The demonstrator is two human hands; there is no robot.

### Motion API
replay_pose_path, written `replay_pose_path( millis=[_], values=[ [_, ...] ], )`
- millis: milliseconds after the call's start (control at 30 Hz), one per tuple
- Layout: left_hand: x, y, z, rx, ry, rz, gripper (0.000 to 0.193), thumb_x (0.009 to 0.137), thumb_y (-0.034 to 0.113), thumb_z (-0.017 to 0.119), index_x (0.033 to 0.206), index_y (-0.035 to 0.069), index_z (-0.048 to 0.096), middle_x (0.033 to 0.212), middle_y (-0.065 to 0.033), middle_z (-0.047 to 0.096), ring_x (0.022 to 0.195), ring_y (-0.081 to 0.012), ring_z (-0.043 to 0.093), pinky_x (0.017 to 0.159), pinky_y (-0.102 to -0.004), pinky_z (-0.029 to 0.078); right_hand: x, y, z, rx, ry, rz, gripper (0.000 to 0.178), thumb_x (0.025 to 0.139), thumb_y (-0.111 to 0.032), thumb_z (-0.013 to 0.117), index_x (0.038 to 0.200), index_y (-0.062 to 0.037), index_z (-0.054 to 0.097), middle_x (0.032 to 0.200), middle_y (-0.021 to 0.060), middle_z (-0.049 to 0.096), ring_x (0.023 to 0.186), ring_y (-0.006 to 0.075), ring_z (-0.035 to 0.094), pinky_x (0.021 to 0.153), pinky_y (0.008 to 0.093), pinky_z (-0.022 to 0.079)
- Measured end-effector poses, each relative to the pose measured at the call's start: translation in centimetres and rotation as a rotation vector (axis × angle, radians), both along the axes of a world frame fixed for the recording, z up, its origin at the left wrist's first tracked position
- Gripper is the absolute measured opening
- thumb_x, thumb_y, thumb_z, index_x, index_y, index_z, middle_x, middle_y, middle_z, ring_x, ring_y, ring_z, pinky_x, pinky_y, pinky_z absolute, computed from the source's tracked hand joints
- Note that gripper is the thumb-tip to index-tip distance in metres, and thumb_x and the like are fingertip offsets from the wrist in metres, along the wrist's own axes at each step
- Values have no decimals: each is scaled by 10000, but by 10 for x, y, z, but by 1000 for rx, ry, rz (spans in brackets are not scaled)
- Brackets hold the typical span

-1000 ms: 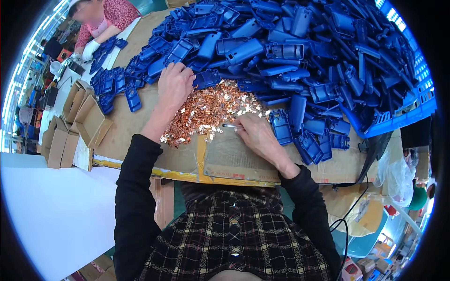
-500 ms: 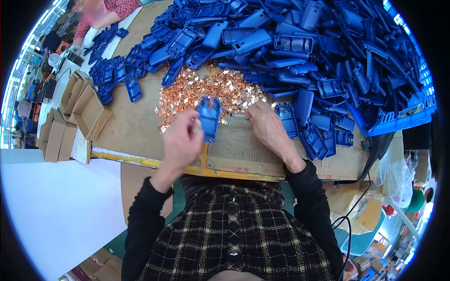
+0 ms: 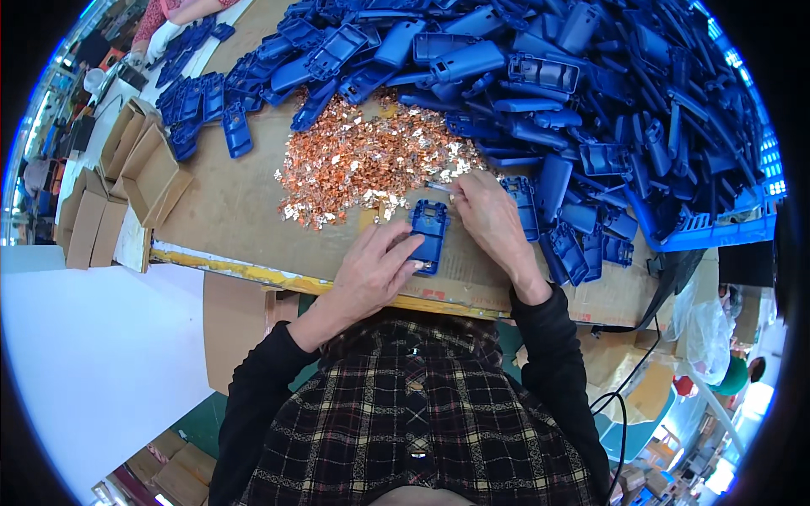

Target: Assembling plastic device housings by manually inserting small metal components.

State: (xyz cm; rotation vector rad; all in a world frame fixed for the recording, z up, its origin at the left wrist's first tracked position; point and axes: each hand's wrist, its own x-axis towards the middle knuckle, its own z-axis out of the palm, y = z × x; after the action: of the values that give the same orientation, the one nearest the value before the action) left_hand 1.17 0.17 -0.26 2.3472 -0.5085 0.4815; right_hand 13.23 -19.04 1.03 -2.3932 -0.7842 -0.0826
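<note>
A blue plastic housing [image 3: 431,221] lies on the cardboard-covered tabletop in front of me, its hollow side up. My left hand [image 3: 371,268] grips its lower left part, with the thumb and fingers at its near end. Just right of the housing, my right hand [image 3: 491,221] is closed in a pinch on a thin, metallic stick-like tool [image 3: 437,186], which points left toward the heap. Its exact kind is too small to tell. Beyond both hands spreads a heap of small copper-coloured metal clips [image 3: 363,156].
A large pile of blue housings [image 3: 540,84] covers the far and right side, partly in a blue crate [image 3: 717,228]. Loose housings [image 3: 237,133] lie at left, near open cardboard boxes [image 3: 150,181]. A co-worker's arm [image 3: 190,12] shows at far left. A black cable [image 3: 624,392] hangs at right.
My left hand has moved right and set the blue housing down on the cardboard, closer to my right hand. The right hand has stayed nearly in place with its thin tool.
</note>
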Motion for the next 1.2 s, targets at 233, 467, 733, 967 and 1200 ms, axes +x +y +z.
replay_pose_path(
  millis=[233, 467, 733, 967, 1200],
  values=[
    [2, 0, -1, 109, 94, -127, 517, 762, 226, 756, 1190, 5, 569, 1276, -153, 505, 1018, -325, 509, 892, -418, 452, -10, 11, 5, 171, 103, 219, 93, 828, -52, 629, 879, 14, 588, 909, 147, 574, 873, 339, 576, 766, 404, 472],
    [2, -1, -2, 94, 56, -127, 440, 759, 223, 758, 1103, 16, 578, 1258, -151, 508, 996, -320, 517, 881, -419, 456, -13, 15, -2, 106, 55, 219, 97, 825, -48, 635, 881, 14, 586, 958, 142, 569, 906, 320, 571, 773, 389, 469],
    [3, -3, 0, 131, 90, -122, 421, 770, 241, 750, 1092, 42, 566, 1282, -140, 505, 1024, -309, 508, 892, -427, 448, -12, 16, -1, 105, 180, 152, 135, 816, -38, 633, 918, -6, 551, 915, 125, 553, 840, 280, 558, 726, 360, 461],
    [3, -5, 1, 206, 117, -104, 435, 794, 290, 726, 1117, 57, 550, 1308, -117, 507, 1047, -290, 497, 887, -416, 442, -18, 19, 12, 724, 796, 107, 77, 964, -80, 557, 1021, -29, 549, 905, 55, 559, 842, 128, 526, 784, 261, 441],
    [2, -5, 5, 234, 134, -104, 419, 805, 302, 714, 1109, 65, 550, 1304, -114, 518, 1087, -290, 498, 883, -421, 434, -21, 25, -8, 1081, 942, 274, 286, 1039, -264, 453, 827, -72, 443, 795, 38, 459, 712, 130, 366, 703, 270, 326]
  ],
)
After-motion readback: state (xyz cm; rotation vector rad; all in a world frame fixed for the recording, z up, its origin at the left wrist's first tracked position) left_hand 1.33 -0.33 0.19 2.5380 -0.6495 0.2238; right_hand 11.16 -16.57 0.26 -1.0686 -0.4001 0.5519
